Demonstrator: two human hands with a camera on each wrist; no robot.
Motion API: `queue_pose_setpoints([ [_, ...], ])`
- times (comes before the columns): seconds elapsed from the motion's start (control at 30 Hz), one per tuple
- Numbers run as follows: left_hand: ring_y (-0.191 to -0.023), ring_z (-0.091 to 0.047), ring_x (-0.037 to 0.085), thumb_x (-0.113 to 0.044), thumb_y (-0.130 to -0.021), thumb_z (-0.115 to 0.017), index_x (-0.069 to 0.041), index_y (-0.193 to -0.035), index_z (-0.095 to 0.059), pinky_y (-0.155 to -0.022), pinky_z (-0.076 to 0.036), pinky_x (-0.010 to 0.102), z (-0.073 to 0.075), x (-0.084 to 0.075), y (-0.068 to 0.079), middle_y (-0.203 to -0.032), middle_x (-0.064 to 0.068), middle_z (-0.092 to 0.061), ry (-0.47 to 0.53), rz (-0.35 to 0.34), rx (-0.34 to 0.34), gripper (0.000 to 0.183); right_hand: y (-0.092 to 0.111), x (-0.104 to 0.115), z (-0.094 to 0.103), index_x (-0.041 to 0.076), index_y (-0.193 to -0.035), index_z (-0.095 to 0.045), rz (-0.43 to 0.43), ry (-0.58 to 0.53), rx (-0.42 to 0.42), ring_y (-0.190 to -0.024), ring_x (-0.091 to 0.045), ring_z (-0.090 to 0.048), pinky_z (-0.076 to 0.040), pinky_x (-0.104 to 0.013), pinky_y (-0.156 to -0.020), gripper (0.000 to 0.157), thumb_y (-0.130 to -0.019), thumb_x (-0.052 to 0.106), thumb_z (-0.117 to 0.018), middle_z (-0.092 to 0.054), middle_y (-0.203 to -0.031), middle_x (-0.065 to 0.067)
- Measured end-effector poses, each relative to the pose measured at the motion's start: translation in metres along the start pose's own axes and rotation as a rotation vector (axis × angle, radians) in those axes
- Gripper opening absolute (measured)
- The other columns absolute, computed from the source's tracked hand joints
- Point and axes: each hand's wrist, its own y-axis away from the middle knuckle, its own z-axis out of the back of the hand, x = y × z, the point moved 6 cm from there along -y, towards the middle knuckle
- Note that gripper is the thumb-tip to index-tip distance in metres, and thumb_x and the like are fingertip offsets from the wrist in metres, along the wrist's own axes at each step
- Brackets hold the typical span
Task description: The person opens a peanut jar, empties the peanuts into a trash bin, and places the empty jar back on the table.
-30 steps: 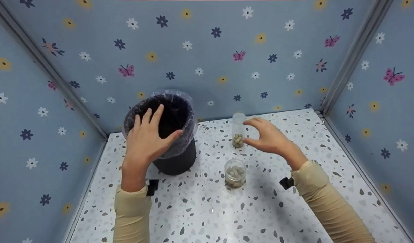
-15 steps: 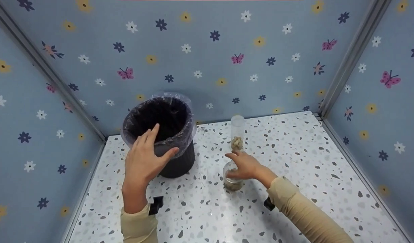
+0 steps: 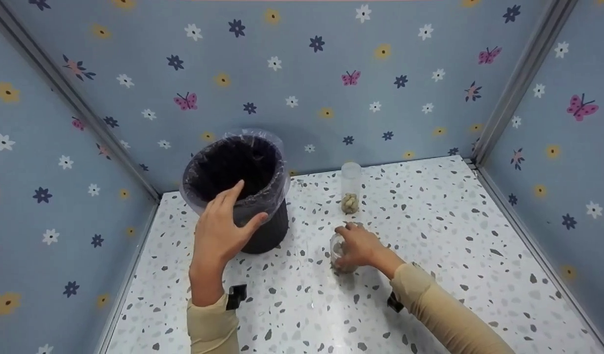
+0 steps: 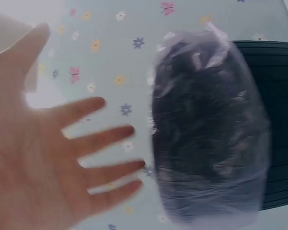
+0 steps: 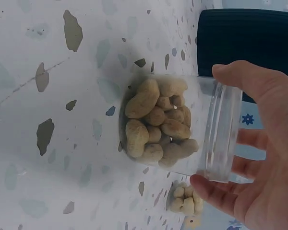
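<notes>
R hand (image 3: 357, 244) has its grip closed round the short clear plastic jar of peanuts in shells (image 5: 175, 125), centre of the head view, fingers (image 5: 216, 195) and thumb wrapping the rim; jar looks to rest on the bench, not lifted yet. L hand (image 3: 222, 231) is spread, grip released, holding nothing, hovering just in front of the black ribbed bin w/ clear plastic liner (image 3: 238, 187) at centre left. Progress, as a guess: early, jar grasped only; lifting and whatever follows is left. A tall narrow clear tube w/ a few peanuts (image 3: 350, 189) stands behind the jar, untouched. Bench (image 3: 430, 236) is white terrazzo w/ grey flecks; walls (image 3: 302, 73) are blue w/ flowers & butterflies, metal corner strips.
</notes>
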Motion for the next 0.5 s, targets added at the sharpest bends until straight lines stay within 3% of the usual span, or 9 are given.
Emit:
queue_pose_setpoints([
  [0.07,-0.125,-0.049,0.032,-0.064,-0.083,-0.064,-0.020,-0.144,-0.048,-0.096,-0.042,0.055,-0.007,-0.001,0.004,-0.137,0.008,-0.054,0.039,-0.071,-0.073,0.077,0.003,-0.002,0.003,0.009,-0.134,-0.053,0.013,-0.029,-0.012,-0.101,-0.034,-0.056,-0.052,-0.047,-0.079,0.084,-0.064,0.041,-0.086,-0.055,-0.119,-0.016],
  [0.17,-0.125,-0.049,0.032,-0.049,-0.085,-0.071,-0.014,-0.134,-0.060,-0.099,-0.041,0.053,-0.015,-0.003,0.012,-0.127,0.009,-0.060,0.099,-0.192,-0.219,0.061,0.004,0.003,0.015,0.008,-0.134,-0.052,0.055,-0.075,-0.034,-0.100,-0.032,-0.058,-0.052,-0.045,-0.081,0.079,-0.068,0.040,-0.082,-0.056,-0.119,-0.015],
  [0.33,-0.128,-0.045,0.038,-0.034,-0.085,-0.072,-0.008,-0.119,-0.068,-0.106,-0.034,0.052,-0.021,-0.005,0.030,-0.119,0.014,-0.063,0.157,-0.340,-0.498,0.044,0.004,0.023,0.057,0.009,-0.136,-0.051,0.110,-0.123,-0.073,-0.112,-0.031,-0.056,-0.048,-0.046,-0.090,0.077,-0.072,0.041,-0.081,-0.054,-0.129,-0.014],
  [0.43,-0.120,-0.051,0.041,-0.033,-0.087,-0.069,-0.006,-0.114,-0.070,-0.103,-0.037,0.050,-0.027,-0.006,0.042,-0.114,0.014,-0.065,0.194,-0.374,-0.592,0.038,0.005,0.037,0.084,0.011,-0.138,-0.050,0.135,-0.173,-0.097,-0.116,-0.028,-0.053,-0.046,-0.045,-0.094,0.080,-0.072,0.043,-0.082,-0.053,-0.131,-0.010],
  [0.5,-0.113,-0.055,0.040,-0.031,-0.088,-0.068,-0.005,-0.111,-0.071,-0.100,-0.040,0.047,-0.034,-0.007,0.049,-0.111,0.014,-0.066,0.235,-0.383,-0.593,0.035,0.006,0.047,0.099,0.011,-0.139,-0.049,0.156,-0.226,-0.111,-0.116,-0.027,-0.053,-0.045,-0.044,-0.095,0.082,-0.072,0.042,-0.084,-0.053,-0.131,-0.008],
])
